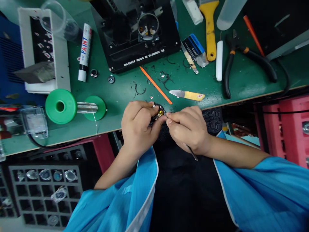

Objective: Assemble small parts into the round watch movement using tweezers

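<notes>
My left hand (141,124) is closed on a small round device (160,113) with a dark rim and gold-coloured parts inside, held at the table's front edge. Pinched in my right hand (187,127) is a thin metal tool (192,152); its rear end sticks out below the palm and its front end meets the device's right side. Just beyond the hands, an orange stick (156,85) and a small blade with a yellow-wrapped handle (187,95) lie on the green table (116,96). Fingers hide much of the device.
A black machine base (145,54) stands at the back. Pliers (231,64), a yellow brush (210,32) and a white pen-like tool (219,61) lie right. A paint marker (85,53), a green spool (60,106) and a white box (61,64) are left; a compartment tray (45,190) sits below.
</notes>
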Available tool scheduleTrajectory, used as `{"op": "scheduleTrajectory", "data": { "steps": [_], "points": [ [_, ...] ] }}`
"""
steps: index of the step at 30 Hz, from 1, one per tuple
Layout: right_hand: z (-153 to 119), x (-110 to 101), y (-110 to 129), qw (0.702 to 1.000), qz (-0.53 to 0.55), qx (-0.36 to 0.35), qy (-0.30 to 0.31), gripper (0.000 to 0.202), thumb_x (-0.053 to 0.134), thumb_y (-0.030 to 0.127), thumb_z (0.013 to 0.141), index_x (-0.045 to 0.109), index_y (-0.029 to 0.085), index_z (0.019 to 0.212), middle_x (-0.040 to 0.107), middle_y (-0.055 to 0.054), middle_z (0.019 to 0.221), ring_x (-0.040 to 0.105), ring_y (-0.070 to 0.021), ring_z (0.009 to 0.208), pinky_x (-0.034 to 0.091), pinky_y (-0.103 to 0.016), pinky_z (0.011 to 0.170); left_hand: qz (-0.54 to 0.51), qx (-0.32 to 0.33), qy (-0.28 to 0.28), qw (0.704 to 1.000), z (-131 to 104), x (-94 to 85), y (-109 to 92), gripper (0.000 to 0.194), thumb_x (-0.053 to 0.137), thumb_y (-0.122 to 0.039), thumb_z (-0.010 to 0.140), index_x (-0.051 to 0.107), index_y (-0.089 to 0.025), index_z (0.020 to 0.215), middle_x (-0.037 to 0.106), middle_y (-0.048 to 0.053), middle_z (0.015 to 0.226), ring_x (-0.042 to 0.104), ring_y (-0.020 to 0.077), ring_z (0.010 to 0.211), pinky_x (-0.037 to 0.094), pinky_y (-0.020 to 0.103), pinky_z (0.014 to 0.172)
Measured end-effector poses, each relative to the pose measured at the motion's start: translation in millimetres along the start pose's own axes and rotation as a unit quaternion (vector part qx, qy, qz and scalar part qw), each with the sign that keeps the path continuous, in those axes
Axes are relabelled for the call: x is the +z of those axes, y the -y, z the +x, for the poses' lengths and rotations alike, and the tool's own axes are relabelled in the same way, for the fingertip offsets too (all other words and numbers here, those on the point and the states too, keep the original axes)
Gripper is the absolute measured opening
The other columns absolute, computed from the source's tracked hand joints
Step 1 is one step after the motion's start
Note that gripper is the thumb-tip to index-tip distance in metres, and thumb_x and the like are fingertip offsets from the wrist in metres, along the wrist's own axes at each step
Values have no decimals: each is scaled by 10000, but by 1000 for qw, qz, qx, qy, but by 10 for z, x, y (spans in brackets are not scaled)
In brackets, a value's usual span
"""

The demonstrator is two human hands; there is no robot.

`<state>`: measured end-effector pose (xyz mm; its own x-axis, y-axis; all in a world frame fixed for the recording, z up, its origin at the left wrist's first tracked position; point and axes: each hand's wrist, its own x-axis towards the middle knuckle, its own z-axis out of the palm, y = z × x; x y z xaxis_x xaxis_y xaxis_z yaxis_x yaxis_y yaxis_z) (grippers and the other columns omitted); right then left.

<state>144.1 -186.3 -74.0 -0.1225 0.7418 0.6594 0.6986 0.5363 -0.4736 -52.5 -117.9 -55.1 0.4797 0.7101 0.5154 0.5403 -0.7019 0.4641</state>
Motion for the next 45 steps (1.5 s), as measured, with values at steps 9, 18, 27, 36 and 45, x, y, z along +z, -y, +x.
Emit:
{"op": "scheduleTrajectory", "data": {
  "steps": [9,18,27,36,45],
  "points": [
    [-18,41,-29,999,-35,-28,-23,216,723,72,1059,753,227,911,871,-8,1085,719,-167,912,504,-401,826,14,14,4,1000,2,0,20,201,894,-306,980,730,-246,1079,804,60,1046,793,261,1001,640,436,869],
    [-39,43,-61,1000,-15,-9,-13,164,690,99,1091,747,230,1010,860,-1,1084,711,-176,940,489,-402,844,17,-12,23,1000,-27,-3,50,218,885,-366,990,718,-266,1088,802,69,1069,789,288,1030,637,488,879],
    [17,-7,-34,999,19,4,-26,187,691,93,1081,697,235,960,856,3,1010,714,-163,876,500,-377,817,37,18,-9,999,1,18,19,233,840,-410,1038,699,-260,1148,817,59,1047,802,259,1006,659,471,845],
    [-36,42,-19,1000,-10,-4,-19,196,722,83,1055,750,224,921,890,-9,1114,746,-168,899,506,-410,812,24,25,-2,999,4,-6,3,137,868,-350,1010,758,-268,1017,806,53,1018,807,272,987,589,446,791],
    [-62,110,-40,998,-33,-24,-53,214,737,66,1044,742,229,905,894,-3,1093,743,-154,890,524,-385,814,0,5,-4,1000,-5,9,-1,119,888,-299,987,776,-278,1019,787,45,1036,777,265,1012,571,453,838]
  ]
}}
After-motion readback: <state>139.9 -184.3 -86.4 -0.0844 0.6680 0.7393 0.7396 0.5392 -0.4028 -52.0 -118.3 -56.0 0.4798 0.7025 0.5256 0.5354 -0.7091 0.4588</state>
